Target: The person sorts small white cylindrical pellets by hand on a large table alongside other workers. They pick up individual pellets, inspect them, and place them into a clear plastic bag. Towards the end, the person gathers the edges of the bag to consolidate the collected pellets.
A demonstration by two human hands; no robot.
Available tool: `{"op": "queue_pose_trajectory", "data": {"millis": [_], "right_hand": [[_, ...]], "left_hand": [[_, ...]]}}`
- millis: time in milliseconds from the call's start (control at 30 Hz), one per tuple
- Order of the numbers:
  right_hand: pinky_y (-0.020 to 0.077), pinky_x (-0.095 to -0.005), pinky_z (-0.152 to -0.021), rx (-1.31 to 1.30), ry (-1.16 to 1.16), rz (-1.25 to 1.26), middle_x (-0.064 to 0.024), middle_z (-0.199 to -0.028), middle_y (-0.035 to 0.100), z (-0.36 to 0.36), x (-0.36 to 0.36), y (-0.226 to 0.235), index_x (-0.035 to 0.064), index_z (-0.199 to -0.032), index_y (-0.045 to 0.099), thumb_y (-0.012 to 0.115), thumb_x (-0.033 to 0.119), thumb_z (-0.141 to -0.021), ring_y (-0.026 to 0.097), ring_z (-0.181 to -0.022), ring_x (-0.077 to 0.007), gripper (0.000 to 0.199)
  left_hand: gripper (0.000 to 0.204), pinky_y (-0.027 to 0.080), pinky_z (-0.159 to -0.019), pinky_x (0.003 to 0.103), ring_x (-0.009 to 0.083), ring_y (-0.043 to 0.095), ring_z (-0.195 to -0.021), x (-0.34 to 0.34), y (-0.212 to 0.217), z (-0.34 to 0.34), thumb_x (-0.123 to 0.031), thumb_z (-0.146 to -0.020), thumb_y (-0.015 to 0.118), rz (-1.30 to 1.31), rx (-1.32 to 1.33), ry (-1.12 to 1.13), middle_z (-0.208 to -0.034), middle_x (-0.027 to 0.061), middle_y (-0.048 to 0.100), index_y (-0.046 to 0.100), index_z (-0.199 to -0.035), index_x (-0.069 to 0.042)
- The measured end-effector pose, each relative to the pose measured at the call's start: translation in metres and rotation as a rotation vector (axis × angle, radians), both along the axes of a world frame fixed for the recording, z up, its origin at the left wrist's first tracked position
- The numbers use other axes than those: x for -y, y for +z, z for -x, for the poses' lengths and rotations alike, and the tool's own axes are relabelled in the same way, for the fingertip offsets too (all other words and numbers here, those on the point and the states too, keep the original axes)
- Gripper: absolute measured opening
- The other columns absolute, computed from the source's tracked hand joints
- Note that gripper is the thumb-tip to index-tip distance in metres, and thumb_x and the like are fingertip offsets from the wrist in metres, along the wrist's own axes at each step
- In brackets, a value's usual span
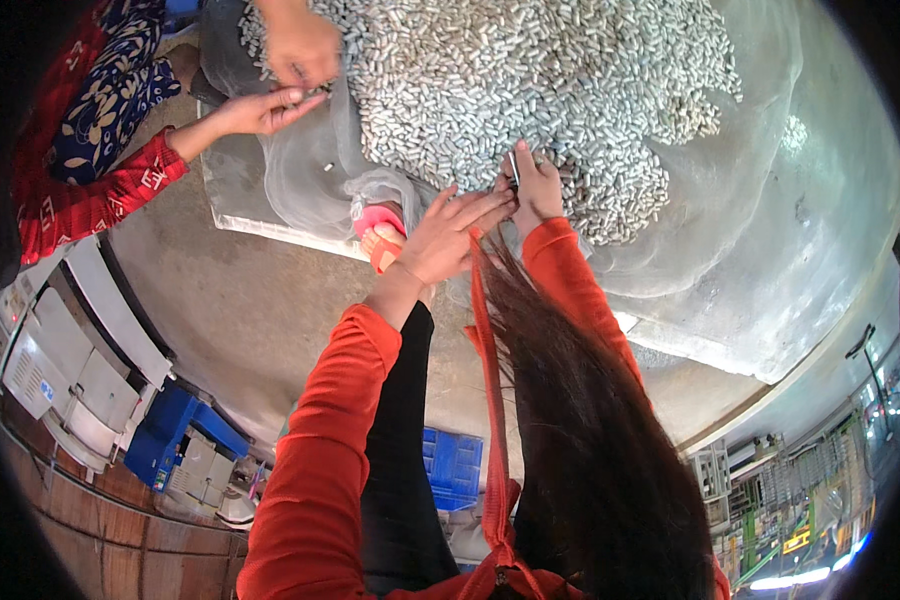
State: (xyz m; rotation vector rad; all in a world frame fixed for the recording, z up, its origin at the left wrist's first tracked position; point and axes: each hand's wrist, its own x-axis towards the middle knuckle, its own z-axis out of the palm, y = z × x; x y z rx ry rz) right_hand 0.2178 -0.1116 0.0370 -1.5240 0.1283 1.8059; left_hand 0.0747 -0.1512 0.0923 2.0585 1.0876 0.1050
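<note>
A broad heap of small silvery cylindrical pieces (pixel 530 90) lies in front of me on a thin, translucent sheet (pixel 310 190). At its near edge my two hands meet. My right hand (pixel 540 188) is closed round a slim dark tool with a shiny edge (pixel 514 170), held nearly upright between thumb and fingers. From the left, my left hand (pixel 444 238) reaches over to it, fingertips pressed together against the right hand. Whatever lies between the left fingertips is hidden. A red strap (pixel 492 420) hangs down near my left hand, and long dark hair (pixel 600 430) covers part of my right arm.
At the upper left another person in a red patterned sleeve (pixel 100 200) works at the heap with both hands (pixel 270 108). A foot in a pink-red sandal (pixel 382 240) is by the sheet's edge. A blue crate (pixel 452 468) and machines (pixel 80 370) stand behind.
</note>
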Motion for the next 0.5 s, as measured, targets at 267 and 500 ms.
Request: {"op": "queue_pose_trajectory", "data": {"millis": [267,500], "right_hand": [[0.0410,-0.0255,-0.058,-0.167,0.311,-0.288,-0.0054,-0.073,0.053,-0.093,0.014,0.039,-0.0016,-0.090,0.059,0.045,0.032,-0.092,0.050,-0.065,-0.0127,0.036],[0.0430,-0.0262,-0.061,-0.092,0.254,-0.187,-0.0047,-0.078,0.055,-0.120,0.041,0.034,0.0006,-0.090,0.057,0.051,0.028,-0.091,0.051,-0.067,-0.0132,0.028]], "left_hand": [[0.112,0.031,-0.097,0.045,0.0336,0.036,-0.119,0.009,-0.067,0.095,-0.047,-0.059,0.078,-0.110,-0.332,1.680,-0.131,0.0186,0.034,0.013,-0.135,0.003],[0.102,0.037,-0.094,0.035,0.0296,0.043,-0.111,-0.016,-0.114,0.116,-0.030,-0.060,0.077,0.874,0.229,1.777,-0.124,0.0213,0.036,0.009,-0.126,0.007]]}}
